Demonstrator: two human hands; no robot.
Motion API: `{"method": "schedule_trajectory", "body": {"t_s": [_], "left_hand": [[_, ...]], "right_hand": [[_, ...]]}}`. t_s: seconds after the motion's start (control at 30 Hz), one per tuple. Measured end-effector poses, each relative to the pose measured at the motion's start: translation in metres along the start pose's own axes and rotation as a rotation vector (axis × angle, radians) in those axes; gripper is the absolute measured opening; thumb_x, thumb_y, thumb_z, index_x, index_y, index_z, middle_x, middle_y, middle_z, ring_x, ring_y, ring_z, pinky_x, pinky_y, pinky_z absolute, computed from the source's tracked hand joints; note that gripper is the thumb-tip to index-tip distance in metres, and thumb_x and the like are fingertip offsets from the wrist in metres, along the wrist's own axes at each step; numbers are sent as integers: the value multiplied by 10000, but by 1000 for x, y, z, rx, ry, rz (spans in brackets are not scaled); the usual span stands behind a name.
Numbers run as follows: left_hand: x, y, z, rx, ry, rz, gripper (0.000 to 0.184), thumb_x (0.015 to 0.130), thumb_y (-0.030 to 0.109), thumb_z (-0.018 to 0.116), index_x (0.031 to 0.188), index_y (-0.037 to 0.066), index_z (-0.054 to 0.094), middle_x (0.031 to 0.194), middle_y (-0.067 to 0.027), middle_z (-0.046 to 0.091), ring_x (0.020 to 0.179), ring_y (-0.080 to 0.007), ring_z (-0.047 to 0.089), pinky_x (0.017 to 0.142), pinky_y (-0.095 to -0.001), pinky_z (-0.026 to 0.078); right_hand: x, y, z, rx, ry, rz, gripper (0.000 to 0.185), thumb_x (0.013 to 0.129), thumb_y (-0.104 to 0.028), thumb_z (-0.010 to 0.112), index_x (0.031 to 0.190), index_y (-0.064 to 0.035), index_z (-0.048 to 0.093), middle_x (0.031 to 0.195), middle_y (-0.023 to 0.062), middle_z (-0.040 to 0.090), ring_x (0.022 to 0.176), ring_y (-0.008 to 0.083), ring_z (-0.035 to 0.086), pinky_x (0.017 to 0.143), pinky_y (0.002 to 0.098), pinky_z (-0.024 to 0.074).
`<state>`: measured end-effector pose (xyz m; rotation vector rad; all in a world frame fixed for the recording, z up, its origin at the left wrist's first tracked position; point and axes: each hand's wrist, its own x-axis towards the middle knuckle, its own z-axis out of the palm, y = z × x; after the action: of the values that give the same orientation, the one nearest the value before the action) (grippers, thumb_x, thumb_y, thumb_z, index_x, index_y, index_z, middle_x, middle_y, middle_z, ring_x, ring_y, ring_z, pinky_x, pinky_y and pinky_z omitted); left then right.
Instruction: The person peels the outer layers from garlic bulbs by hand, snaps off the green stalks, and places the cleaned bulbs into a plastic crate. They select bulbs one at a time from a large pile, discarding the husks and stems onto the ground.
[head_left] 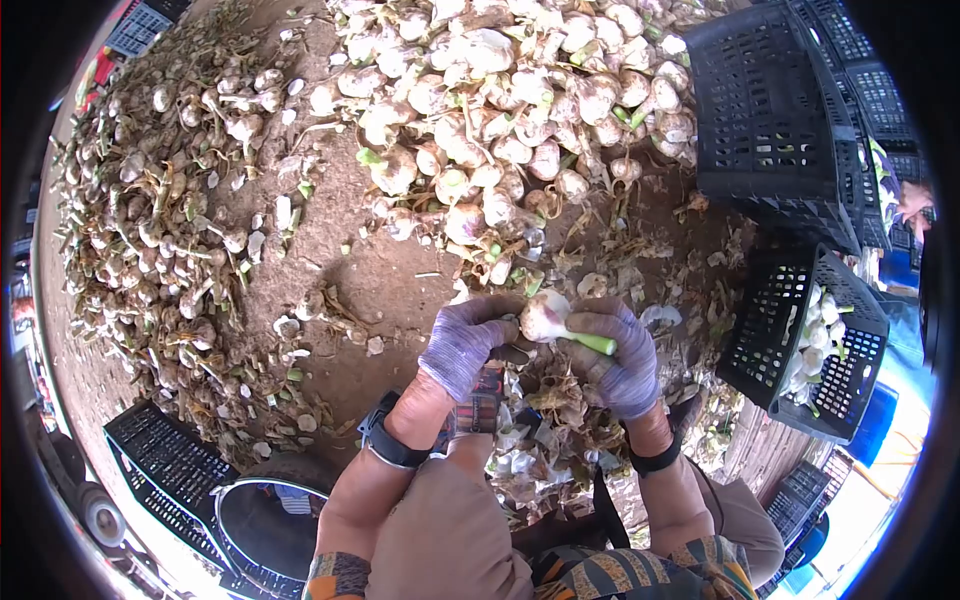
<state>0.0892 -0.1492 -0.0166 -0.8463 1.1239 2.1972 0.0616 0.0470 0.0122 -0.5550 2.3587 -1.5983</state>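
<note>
A garlic bulb [545,316] with a short green stem is held between my two gloved hands, above the ground in front of me. My left hand [470,340] is closed, its fingertips against the bulb's left side. On the right, my right hand [618,352] wraps round the green stem, which pokes out between thumb and fingers. Dry peelings and leaves [565,420] lie below the hands. Beyond them spreads a large heap of garlic bulbs [510,120].
More garlic with dry stalks [150,220] covers the left. A black crate [765,120] stands at the upper right, and another crate [840,400] holds white garlic. At the lower left are a black crate [170,450] and a dark bucket [265,525]. Another person's hand [912,203] shows far right.
</note>
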Motion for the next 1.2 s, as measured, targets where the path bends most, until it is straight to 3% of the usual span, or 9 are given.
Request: {"method": "schedule_trajectory", "body": {"t_s": [0.1,0.17,0.23,0.53,0.67,0.83,0.93,1.03,1.2], "left_hand": [[-1,0,0,36,2,-72,392,745,21,633,1119,-26,526,905,-94,628,767,-180,624,694,-281,528],[-3,-8,4,196,-140,303,513,743,32,681,1204,-1,458,1063,-115,568,928,-188,579,766,-289,511],[0,-19,3,221,-213,385,575,718,41,709,1227,25,440,1102,-102,549,980,-180,546,815,-292,483],[-7,-20,14,975,-14,798,619,627,175,780,1179,104,509,1107,-159,548,1064,-349,519,857,-384,461],[-4,-23,6,963,13,789,618,627,183,783,1173,94,508,1072,-133,567,1022,-301,553,822,-353,480],[-1,-23,9,-289,-204,334,555,667,188,767,1117,0,504,1008,-120,578,896,-192,590,765,-277,505],[6,-29,-3,-534,-313,89,560,708,273,736,1117,-18,488,1000,-132,576,886,-194,587,770,-283,508],[2,-25,2,-377,-225,202,605,717,326,723,1145,-14,465,1018,-98,565,909,-172,565,802,-281,484],[-1,-25,11,36,-112,543,601,657,142,779,1151,4,465,1030,-64,550,939,-155,537,841,-287,454]], "right_hand": [[1,2,1,-26,59,-11,278,701,-36,697,961,-68,603,966,122,565,832,220,586,680,297,482],[1,0,1,-93,62,-26,260,722,-81,692,961,-46,597,953,123,573,823,204,588,662,287,487],[-1,-7,1,593,92,650,362,760,-176,665,1039,17,540,910,115,593,761,188,604,632,268,517],[1,-3,26,847,277,840,421,797,-254,627,1080,33,503,731,36,533,553,102,515,411,216,416],[1,-5,28,824,272,791,348,780,-175,617,1055,23,534,711,47,567,564,112,523,474,235,422],[-6,9,19,539,88,635,393,731,-148,624,1059,44,527,770,72,593,607,111,562,506,225,460],[-4,9,20,101,4,301,429,732,-183,637,1084,38,530,779,64,605,669,113,577,557,223,469],[4,-6,15,710,18,718,432,725,-188,682,1080,25,557,853,56,617,748,102,576,599,223,475],[5,-5,27,675,93,659,373,739,-58,662,1092,3,559,909,70,631,777,118,578,694,252,466]]}}
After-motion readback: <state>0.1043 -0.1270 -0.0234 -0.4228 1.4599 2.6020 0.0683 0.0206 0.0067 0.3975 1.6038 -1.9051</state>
